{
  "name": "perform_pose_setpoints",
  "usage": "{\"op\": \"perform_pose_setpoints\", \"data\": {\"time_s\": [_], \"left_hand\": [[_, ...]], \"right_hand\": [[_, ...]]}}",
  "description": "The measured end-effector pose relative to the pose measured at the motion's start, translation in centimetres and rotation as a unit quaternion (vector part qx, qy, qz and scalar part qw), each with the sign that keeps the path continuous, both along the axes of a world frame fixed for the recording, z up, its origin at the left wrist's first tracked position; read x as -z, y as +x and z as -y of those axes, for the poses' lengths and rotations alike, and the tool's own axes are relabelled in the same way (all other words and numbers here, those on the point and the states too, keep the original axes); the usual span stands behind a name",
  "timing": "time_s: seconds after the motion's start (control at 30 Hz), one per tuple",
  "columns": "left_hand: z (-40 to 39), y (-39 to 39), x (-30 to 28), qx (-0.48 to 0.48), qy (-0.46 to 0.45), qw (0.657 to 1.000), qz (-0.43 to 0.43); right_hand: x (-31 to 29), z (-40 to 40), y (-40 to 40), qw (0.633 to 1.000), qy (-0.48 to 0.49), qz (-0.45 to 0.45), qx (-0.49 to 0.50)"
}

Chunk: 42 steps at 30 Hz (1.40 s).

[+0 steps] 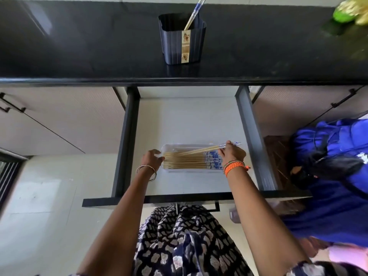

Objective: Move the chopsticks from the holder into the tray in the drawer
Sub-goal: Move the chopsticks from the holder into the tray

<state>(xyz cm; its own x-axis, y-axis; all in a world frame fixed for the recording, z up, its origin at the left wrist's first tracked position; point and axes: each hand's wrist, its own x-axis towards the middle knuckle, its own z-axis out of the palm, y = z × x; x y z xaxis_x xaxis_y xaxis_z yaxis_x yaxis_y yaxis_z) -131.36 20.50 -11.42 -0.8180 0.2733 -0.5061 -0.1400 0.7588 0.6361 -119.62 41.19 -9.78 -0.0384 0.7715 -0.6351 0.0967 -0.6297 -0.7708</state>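
Place: home kitchen.
Counter: dark polished worktop (79,46) against the wall.
Storage: pale cabinets (59,116) with black handles; open drawer (127,136) beneath.
Utensils: chopsticks (194,12) in holder (182,42).
Floor: light tiles (39,186).
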Motion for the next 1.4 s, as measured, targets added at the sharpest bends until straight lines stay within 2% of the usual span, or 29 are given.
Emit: {"op": "perform_pose_setpoints", "data": {"time_s": [0.1,0.27,0.37,0.5,0.6,0.7,0.77,0.87,0.97,1.07,1.13,1.27,1.4], "left_hand": [[0.1,0.3,0.2,-0.040,0.023,0.999,0.026],[0.0,0.2,0.3,-0.051,0.026,0.998,0.025],[-0.1,0.2,0.6,-0.054,0.024,0.998,0.017],[-0.4,0.0,0.4,-0.037,-0.006,0.999,0.009],[-0.9,-0.4,-0.9,-0.008,-0.033,0.999,-0.012],[-2.9,-2.2,-4.0,0.007,0.014,0.996,-0.085],[-5.3,-4.2,-7.3,0.020,0.079,0.986,-0.146],[-9.6,-8.0,-13.5,0.047,0.149,0.954,-0.257],[-13.4,-12.2,-19.2,0.061,0.174,0.923,-0.336],[-15.6,-16.2,-21.5,0.082,0.145,0.912,-0.375],[-16.5,-18.9,-21.3,0.096,0.110,0.910,-0.387],[-17.3,-22.3,-19.3,0.143,0.048,0.888,-0.435],[-17.3,-23.7,-17.7,0.136,0.026,0.880,-0.455]], "right_hand": [[0.6,0.6,-0.4,0.998,-0.030,0.007,-0.056],[1.7,1.3,-0.2,0.985,-0.071,0.059,-0.149],[1.0,0.9,-0.1,0.962,-0.110,0.115,-0.221],[-0.5,0.0,-0.1,0.936,-0.110,0.106,-0.318],[-1.9,0.5,-0.6,0.945,-0.125,0.103,-0.283],[-3.8,1.1,-3.0,0.972,-0.104,0.019,-0.209],[-6.3,0.6,-5.9,0.979,-0.062,-0.036,-0.192],[-11.7,-2.7,-11.7,0.973,0.112,-0.042,-0.197],[-17.1,-7.4,-17.9,0.935,0.278,-0.058,-0.214],[-20.3,-11.5,-23.3,0.898,0.380,-0.018,-0.221],[-21.0,-14.0,-27.2,0.876,0.410,0.004,-0.253],[-20.6,-17.2,-33.3,0.864,0.358,-0.004,-0.353],[-20.0,-19.0,-36.5,0.820,0.432,0.003,-0.375]]}}
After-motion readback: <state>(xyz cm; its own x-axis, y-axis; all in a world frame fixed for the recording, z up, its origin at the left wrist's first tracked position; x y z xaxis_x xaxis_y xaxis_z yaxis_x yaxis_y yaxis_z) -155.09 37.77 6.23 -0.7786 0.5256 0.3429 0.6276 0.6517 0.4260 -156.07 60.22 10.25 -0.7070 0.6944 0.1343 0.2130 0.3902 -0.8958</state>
